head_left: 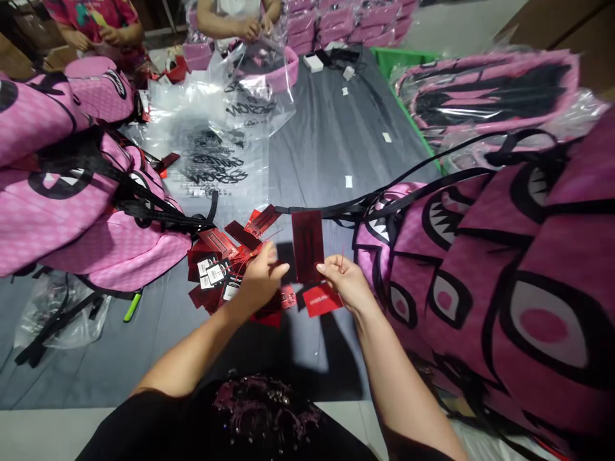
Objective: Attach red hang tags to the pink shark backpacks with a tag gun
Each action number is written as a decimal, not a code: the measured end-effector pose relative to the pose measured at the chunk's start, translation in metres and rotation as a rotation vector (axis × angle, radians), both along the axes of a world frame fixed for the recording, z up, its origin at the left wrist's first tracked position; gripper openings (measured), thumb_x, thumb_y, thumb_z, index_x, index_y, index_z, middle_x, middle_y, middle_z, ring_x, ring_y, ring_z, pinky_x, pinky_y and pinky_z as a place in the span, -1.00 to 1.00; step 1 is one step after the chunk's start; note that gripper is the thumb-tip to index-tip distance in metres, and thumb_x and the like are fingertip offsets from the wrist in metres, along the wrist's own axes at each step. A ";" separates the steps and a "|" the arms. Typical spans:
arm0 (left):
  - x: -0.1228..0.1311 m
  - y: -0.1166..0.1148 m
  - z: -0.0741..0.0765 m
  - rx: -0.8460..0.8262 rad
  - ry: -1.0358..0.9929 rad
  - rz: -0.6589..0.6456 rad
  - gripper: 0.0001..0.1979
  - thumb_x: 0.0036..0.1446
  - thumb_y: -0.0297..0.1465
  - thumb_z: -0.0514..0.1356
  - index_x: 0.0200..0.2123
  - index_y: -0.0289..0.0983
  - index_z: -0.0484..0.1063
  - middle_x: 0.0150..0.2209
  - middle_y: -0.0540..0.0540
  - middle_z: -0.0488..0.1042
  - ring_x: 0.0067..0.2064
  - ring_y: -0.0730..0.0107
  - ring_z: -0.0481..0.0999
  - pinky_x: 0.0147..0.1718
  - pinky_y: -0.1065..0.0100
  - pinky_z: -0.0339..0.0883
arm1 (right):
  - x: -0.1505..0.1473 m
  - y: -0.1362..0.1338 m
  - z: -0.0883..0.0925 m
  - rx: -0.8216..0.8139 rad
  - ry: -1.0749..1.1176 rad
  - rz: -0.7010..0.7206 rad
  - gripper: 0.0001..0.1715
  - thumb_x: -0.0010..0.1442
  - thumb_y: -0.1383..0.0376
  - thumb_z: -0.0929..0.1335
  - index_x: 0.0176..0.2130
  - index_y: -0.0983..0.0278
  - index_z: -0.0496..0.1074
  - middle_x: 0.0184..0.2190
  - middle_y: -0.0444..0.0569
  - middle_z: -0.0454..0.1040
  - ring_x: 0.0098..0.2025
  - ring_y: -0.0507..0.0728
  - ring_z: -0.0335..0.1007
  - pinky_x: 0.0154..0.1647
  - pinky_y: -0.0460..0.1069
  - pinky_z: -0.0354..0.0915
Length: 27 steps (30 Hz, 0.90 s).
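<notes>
My right hand [346, 280] pinches a dark red hang tag [307, 246] by its lower right corner, holding it upright. Just below that hand is a bright red tag [323, 301]; whether the fingers also hold it I cannot tell. A thin red string rises by the right fingers. My left hand [263, 276] is over the right side of a pile of red hang tags [211, 246], thumb and forefinger apart with nothing visible between them. Black and white label tags [214, 272] and red strings lie in that pile.
Pink backpacks [451, 256] stand at right, and more pink bags [96, 211] heap at left. Printed clear plastic bags [216, 153] lie ahead on the grey cloth [317, 153]. A green cutter [132, 307] is at left. Two people work across the table; a green-edged crate [408, 109] holds wrapped bags.
</notes>
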<state>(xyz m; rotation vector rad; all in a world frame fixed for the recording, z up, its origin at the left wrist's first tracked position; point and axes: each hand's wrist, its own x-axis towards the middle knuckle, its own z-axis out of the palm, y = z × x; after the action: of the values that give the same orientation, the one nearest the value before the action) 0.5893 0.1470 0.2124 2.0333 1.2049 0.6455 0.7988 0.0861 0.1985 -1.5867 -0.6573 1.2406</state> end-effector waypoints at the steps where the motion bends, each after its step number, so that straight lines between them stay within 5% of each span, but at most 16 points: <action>1: 0.002 -0.011 0.005 0.142 0.031 -0.017 -0.43 0.29 -0.30 0.11 0.33 -0.22 0.14 0.20 -0.28 0.38 0.20 0.05 0.40 0.19 -0.01 0.24 | -0.006 -0.003 0.009 0.017 0.022 0.007 -0.38 -0.19 -0.12 0.53 -0.45 0.21 0.22 -0.71 -0.34 0.04 -0.68 -0.11 -0.14 -0.67 -0.14 -0.18; 4: -0.001 -0.035 0.016 0.580 0.236 -0.161 -0.43 0.25 -0.40 0.13 0.31 -0.09 0.19 0.38 -0.23 0.13 0.39 -0.12 0.09 0.29 -0.19 -0.01 | -0.021 -0.011 0.031 0.041 0.105 0.052 -0.39 -0.19 -0.08 0.55 -0.47 0.22 0.23 -0.73 -0.35 0.05 -0.70 -0.12 -0.15 -0.68 -0.14 -0.21; 9: -0.014 -0.043 0.023 0.789 0.257 -0.231 -0.59 0.26 -0.43 0.13 0.17 -0.08 0.37 0.25 -0.09 0.37 0.35 -0.03 0.21 0.33 -0.20 -0.16 | -0.039 -0.021 0.052 0.068 0.166 0.136 -0.37 -0.23 -0.08 0.57 -0.47 0.23 0.23 -0.76 -0.37 0.06 -0.71 -0.12 -0.11 -0.68 -0.15 -0.16; 12: -0.017 -0.040 0.027 0.617 0.029 -0.237 -0.72 0.25 -0.45 0.11 -0.03 -0.12 0.51 0.02 -0.06 0.58 0.13 0.12 0.49 0.29 -0.07 0.05 | -0.044 -0.027 0.059 0.098 0.095 0.169 -0.38 -0.13 -0.13 0.52 -0.38 0.24 0.27 -0.71 -0.34 0.15 -0.72 -0.11 -0.07 -0.69 -0.15 -0.11; 15: -0.017 -0.032 0.035 0.085 -0.291 0.039 -0.82 0.24 -0.39 0.14 -0.19 -0.22 0.54 -0.22 -0.09 0.63 -0.18 0.30 0.59 -0.01 0.21 0.39 | -0.046 -0.038 0.066 0.188 -0.179 0.065 -0.42 0.12 -0.17 0.37 -0.15 0.24 0.30 -0.54 -0.21 0.39 -0.68 -0.06 0.10 -0.67 -0.12 0.04; 18: -0.018 -0.025 0.043 -0.252 -0.488 0.227 -0.83 0.21 -0.35 0.15 -0.22 -0.29 0.50 -0.32 -0.07 0.58 -0.31 0.37 0.55 -0.26 0.36 0.43 | -0.054 -0.051 0.074 0.298 -0.476 0.054 -0.58 0.32 -0.03 0.23 -0.10 0.24 0.35 -0.54 -0.19 0.38 -0.58 -0.01 0.25 -0.56 -0.10 0.17; 27: -0.022 -0.045 0.038 -0.321 -0.611 0.212 -0.82 0.22 -0.32 0.14 -0.21 -0.29 0.45 -0.30 -0.07 0.53 -0.28 0.40 0.51 -0.28 0.41 0.40 | -0.090 -0.057 0.082 0.543 -0.865 0.169 -0.67 0.38 0.21 0.23 -0.21 0.26 0.54 -0.33 0.00 0.58 -0.32 0.10 0.52 -0.29 -0.04 0.38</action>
<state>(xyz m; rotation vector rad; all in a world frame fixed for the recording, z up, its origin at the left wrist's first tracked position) 0.5669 0.1024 0.2501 1.3131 1.0675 1.0113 0.7083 0.0293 0.2809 -1.5629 -1.5459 0.3552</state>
